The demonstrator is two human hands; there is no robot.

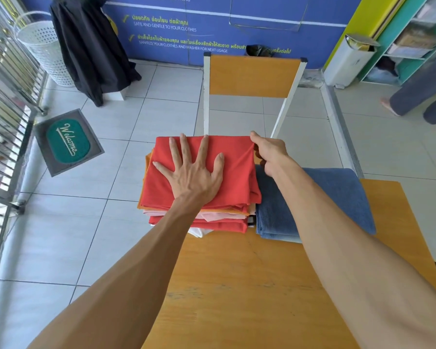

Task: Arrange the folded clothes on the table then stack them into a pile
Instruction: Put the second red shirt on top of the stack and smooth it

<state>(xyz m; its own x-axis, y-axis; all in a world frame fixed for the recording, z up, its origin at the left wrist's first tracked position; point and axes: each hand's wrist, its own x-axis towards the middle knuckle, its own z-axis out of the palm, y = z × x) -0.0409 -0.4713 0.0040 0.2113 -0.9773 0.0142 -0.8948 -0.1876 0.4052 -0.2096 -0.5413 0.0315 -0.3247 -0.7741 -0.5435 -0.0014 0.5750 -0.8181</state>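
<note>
The left hand (194, 176) presses flat, fingers spread, on the folded red cloth (237, 167) topping the pile at twelve o'clock on the orange wooden worktop (237, 285). The right hand (269, 152) pinches its two o'clock corner; pulling gently should square it. A folded blue towel (337, 192) touches the pile's right side.

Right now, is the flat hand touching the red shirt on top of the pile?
Touching. The head view shows the left hand lying flat with spread fingers on the red shirt.
</note>
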